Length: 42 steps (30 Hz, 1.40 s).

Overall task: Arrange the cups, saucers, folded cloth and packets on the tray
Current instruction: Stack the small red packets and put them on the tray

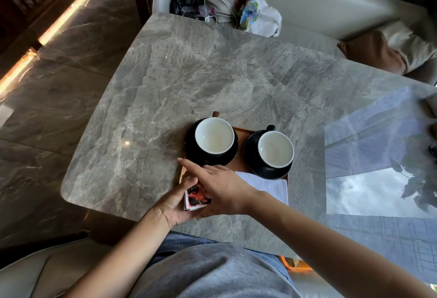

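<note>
Packets (197,197) between both hands' fingers (189,164).

Across my grey marble bench (189,80), a cream sofa (319,7) holds a crumpled printed bag (257,16) and tangled cables (212,11).

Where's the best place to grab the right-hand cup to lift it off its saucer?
Take the right-hand cup by its dark handle, which sticks out on the far side. Come from above and beyond, fingers pinching the handle; the near side is crowded by the folded cloth.
</note>
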Tool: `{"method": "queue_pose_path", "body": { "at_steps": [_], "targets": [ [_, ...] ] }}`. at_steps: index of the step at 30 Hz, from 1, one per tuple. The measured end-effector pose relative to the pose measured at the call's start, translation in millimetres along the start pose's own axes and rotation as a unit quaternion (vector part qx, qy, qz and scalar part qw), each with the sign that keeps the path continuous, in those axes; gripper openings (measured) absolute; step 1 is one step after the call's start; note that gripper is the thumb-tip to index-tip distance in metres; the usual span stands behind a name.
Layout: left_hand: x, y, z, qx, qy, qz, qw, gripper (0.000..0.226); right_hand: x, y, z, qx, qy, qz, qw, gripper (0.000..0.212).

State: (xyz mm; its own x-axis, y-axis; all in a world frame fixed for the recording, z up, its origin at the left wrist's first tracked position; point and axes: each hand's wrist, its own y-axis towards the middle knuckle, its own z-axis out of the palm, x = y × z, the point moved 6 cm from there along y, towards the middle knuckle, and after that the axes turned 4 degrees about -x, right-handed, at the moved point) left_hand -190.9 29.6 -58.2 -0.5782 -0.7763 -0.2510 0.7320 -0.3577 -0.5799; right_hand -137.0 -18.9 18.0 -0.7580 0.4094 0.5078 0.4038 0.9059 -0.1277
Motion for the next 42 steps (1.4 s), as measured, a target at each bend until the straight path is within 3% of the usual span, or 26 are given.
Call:
{"method": "queue_pose_path", "body": {
  "at_steps": [5, 10, 14, 19, 22, 25, 28, 31, 33, 34, 37, 38, 42],
  "targets": [
    [1, -3, 1, 0.018, 0.008, 0.014, 1.000, 0.060, 4, -3, -6, -0.024, 0.024, -0.018, 0.999, 0.100],
    [1, 0, 5, -0.003, 0.020, 0.019, 1.000, 0.051, 3, -5, -3, -0.011, 0.006, -0.011, 1.000, 0.110],
    [-1, 4, 7, -0.029, 0.013, 0.022, 0.999, 0.049, 2, -4, -4, -0.015, -0.029, -0.022, 0.999, 0.101],
    [-5, 1, 5, -0.002, -0.003, -0.029, 1.000, 0.051, -2, -2, -7, 0.016, -0.079, -0.054, 0.995, 0.101],
    [-14, -4, -5, -0.038, 0.155, -0.042, 0.986, 0.045, -8, -3, -6, 0.060, -0.095, -0.067, 0.991, 0.105],
    [-35, -12, -11, -0.083, 0.322, -0.013, 0.943, 0.040, -8, -2, -6, 0.078, -0.080, -0.082, 0.990, 0.103],
    [-47, -14, -13, -0.110, 0.372, 0.001, 0.921, 0.021, -9, 3, -7, 0.073, -0.032, -0.075, 0.994, 0.103],
    [-50, -11, -21, -0.161, 0.337, 0.030, 0.927, 0.013, -21, 1, -10, 0.026, 0.090, 0.011, 0.996, 0.104],
    [-49, -10, -26, -0.194, 0.290, 0.061, 0.935, 0.011, -38, -9, -4, -0.023, 0.224, 0.110, 0.968, 0.095],
    [-48, -9, -29, -0.209, 0.262, 0.078, 0.939, 0.010, -46, -16, 3, -0.042, 0.306, 0.163, 0.937, 0.083],
    [-43, -7, -37, -0.251, 0.200, 0.115, 0.940, 0.007, -57, -32, 36, -0.097, 0.512, 0.301, 0.799, 0.040],
    [-41, -6, -37, -0.257, 0.196, 0.120, 0.939, 0.008, -60, -34, 46, -0.121, 0.527, 0.328, 0.775, 0.032],
    [-39, -2, -40, -0.260, 0.224, 0.120, 0.931, 0.009, -60, -30, 63, -0.175, 0.544, 0.363, 0.736, 0.016]
  ]
}}
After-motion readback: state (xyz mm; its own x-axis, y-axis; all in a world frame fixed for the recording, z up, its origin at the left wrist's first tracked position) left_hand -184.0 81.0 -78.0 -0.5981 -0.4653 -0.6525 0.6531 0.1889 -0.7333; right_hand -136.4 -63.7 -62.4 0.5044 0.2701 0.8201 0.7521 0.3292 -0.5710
